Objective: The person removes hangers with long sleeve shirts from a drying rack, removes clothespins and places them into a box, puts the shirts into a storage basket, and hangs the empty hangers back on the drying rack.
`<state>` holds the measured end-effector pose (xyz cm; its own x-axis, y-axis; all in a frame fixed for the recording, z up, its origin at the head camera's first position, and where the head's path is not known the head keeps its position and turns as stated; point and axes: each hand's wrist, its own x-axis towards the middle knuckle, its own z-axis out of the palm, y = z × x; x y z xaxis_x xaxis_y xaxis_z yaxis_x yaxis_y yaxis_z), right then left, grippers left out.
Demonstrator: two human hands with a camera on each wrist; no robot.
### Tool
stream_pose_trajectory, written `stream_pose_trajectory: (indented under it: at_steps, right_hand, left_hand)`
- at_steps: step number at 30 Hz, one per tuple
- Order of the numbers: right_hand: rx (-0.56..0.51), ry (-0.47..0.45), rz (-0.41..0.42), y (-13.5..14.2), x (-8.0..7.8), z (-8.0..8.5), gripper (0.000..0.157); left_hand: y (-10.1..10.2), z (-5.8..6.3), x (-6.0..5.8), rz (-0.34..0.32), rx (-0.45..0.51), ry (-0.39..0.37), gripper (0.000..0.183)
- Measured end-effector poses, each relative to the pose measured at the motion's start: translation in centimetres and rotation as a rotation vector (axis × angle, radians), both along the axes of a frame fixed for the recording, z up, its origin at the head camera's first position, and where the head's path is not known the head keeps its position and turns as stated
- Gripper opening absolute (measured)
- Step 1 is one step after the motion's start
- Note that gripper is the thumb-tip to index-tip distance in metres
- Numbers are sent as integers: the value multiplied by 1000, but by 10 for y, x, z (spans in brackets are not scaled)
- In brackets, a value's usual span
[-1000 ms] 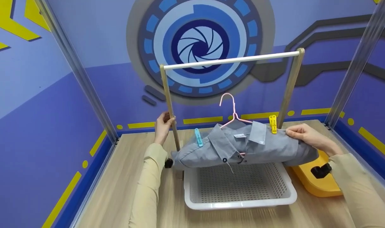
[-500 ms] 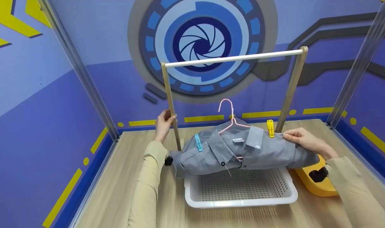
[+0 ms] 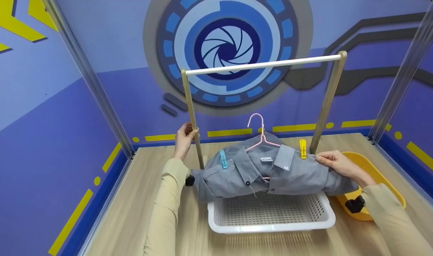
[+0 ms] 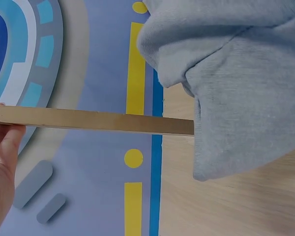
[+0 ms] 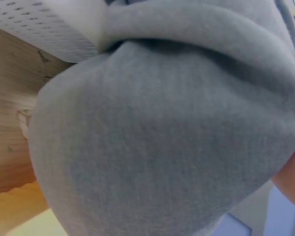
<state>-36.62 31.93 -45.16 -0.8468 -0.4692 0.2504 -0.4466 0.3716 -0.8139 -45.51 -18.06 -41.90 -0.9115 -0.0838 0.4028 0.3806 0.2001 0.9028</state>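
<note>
My left hand [image 3: 184, 141] grips the left wooden post [image 3: 191, 113] of a clothes rack, also visible as a post [image 4: 98, 119] across the left wrist view. With thumb and fingers my right hand [image 3: 339, 164] pinches a grey shirt [image 3: 234, 181] near its right shoulder. Inside the collar sits a pink hanger [image 3: 262, 126], its hook upright and below the white rail [image 3: 266, 65]. A blue clothespin [image 3: 223, 159] is clipped at the left shoulder, a yellow clothespin [image 3: 302, 148] at the right. Grey cloth [image 5: 162, 132] fills most of the right wrist view.
Under the shirt stands a white perforated basket [image 3: 273, 228], its back part covered. A yellow tray [image 3: 383, 177] lies to the right, partly behind my right arm. Rear and side walls bound the wooden tabletop [image 3: 131, 206]. The rack's right post [image 3: 328, 103] rises behind the shirt.
The shirt and hanger have sunk lower, and the right hand has moved down and slightly left with them. More of the yellow tray shows. The left hand keeps its hold on the post.
</note>
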Motion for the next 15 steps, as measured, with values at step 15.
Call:
stream_pose_trajectory:
  at_steps: [15]
  right_hand:
    - [-12, 43, -40, -22, 20, 5, 20]
  left_hand:
    - [1, 5, 6, -15, 21, -1, 26]
